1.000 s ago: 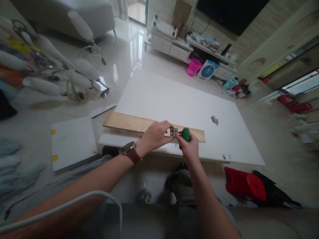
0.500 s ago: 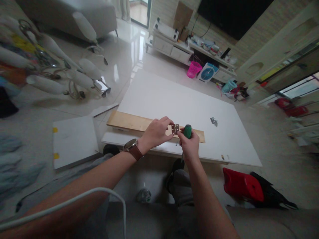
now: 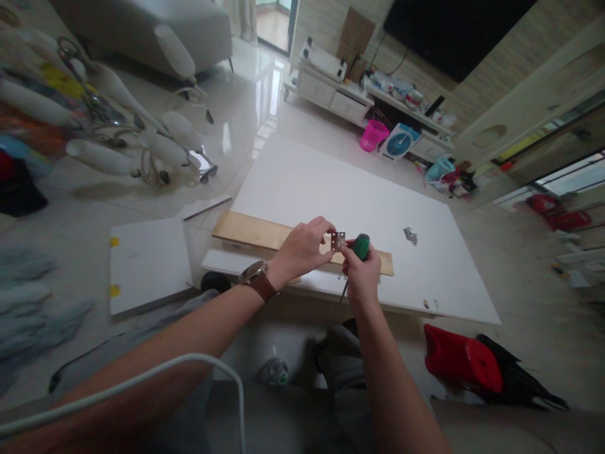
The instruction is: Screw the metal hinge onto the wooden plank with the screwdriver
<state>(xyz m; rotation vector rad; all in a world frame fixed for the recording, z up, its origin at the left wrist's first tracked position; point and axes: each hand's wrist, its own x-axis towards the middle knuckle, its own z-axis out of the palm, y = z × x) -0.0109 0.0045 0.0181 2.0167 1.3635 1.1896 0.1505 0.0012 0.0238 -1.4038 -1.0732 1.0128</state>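
A small metal hinge (image 3: 338,241) with screw holes is pinched between the thumb and fingers of my left hand (image 3: 305,249), held above the wooden strip. My right hand (image 3: 362,271) is closed around a screwdriver with a green handle (image 3: 362,246); its shaft points down toward me. The right thumb and fingertips also touch the hinge's right side. Below both hands lies a light wooden strip (image 3: 255,231) on the near edge of a large white board (image 3: 307,176). A small pile of screws (image 3: 410,236) rests on the board to the right.
A white panel with yellow tape (image 3: 149,265) lies at left. To the right, a red tool case (image 3: 463,359) sits on the near side. Small pieces (image 3: 426,304) lie near the board's front edge. A white cable (image 3: 189,358) crosses over my left forearm. A bottle (image 3: 275,371) stands below.
The hinge has turned slightly between my fingers and its face catches light differently. The screwdriver shaft now shows more clearly below my right hand. The whole view has shifted a little.
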